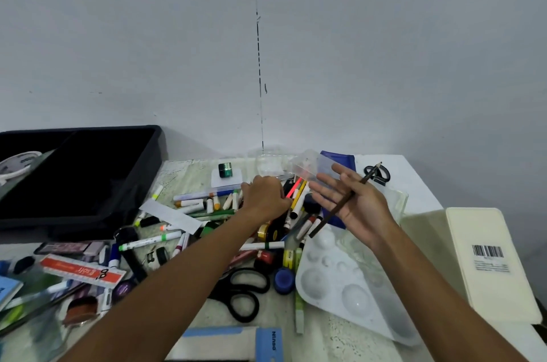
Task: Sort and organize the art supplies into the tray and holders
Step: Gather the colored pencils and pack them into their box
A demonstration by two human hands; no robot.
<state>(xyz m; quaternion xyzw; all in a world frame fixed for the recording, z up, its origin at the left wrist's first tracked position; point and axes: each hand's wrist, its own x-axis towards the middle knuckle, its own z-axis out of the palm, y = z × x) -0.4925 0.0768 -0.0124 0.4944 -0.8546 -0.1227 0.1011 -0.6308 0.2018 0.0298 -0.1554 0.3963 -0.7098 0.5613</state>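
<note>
A pile of markers, crayons and pens covers the middle of the table. My left hand reaches into the pile, palm down, its fingers closed around a red-pink pen and other pens beside it. To its right, my right hand is raised with the palm open and a dark brown pencil lying across it, pinched under the thumb. The black tray stands at the back left. Clear plastic holders stand behind the hands by the wall.
A white paint palette lies front right, with black scissors and a blue lid left of it. A cream box with a barcode is at the right edge. A red ruler and more clutter lie front left.
</note>
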